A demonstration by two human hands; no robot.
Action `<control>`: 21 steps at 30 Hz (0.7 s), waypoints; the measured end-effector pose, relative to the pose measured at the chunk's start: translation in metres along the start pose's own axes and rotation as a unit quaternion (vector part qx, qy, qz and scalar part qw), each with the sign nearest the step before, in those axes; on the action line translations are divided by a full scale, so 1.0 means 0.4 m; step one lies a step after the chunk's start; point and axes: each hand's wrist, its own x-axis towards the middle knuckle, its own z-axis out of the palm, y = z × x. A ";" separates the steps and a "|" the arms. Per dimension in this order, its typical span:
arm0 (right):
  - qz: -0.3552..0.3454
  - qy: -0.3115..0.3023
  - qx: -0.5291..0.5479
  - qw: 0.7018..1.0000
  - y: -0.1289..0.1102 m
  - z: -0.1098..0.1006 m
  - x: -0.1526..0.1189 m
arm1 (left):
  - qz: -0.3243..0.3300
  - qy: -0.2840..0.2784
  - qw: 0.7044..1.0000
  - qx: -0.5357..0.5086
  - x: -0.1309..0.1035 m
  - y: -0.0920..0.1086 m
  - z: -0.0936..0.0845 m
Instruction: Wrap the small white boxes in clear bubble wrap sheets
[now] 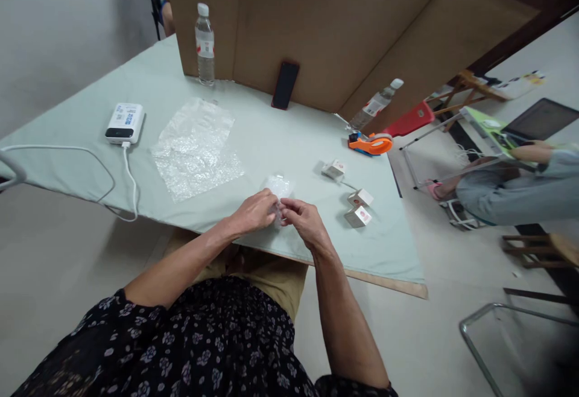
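A small piece of clear bubble wrap (279, 184) is between my hands, near the table's front edge. My left hand (259, 210) has its fingers closed on the wrap's left side. My right hand (304, 217) pinches the wrap from the right, its fingertips almost touching the left ones. Whether anything lies inside the wrap I cannot tell. To the right are small pale boxes: one (335, 169) farther back, and two close together, one (360, 198) just behind the other (358, 216). Flat bubble wrap sheets (194, 149) lie on the left.
A tall cardboard screen (307, 29) borders the table's back, with a phone (285, 85) leaning on it. Water bottles (205, 47) (376, 105) stand left and right. An orange tape dispenser (371, 144) and a white power bank (125, 123) with cable lie on the tablecloth. A person (520, 186) sits at right.
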 end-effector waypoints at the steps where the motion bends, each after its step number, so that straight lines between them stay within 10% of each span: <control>1: -0.015 -0.026 -0.038 0.999 -0.004 -0.006 0.004 | -0.003 0.009 1.000 -0.016 -0.002 -0.003 0.002; 11: -0.142 -0.130 -0.487 0.852 -0.064 0.000 0.059 | -0.178 0.106 0.960 -0.187 -0.006 0.032 0.015; 16: -0.103 -0.240 -0.286 0.922 -0.071 -0.050 0.080 | -0.161 0.122 0.966 -0.163 -0.005 0.026 0.033; 21: -0.116 -0.035 -0.141 0.983 0.009 -0.073 0.015 | -0.161 0.117 0.970 -0.143 -0.002 0.016 0.043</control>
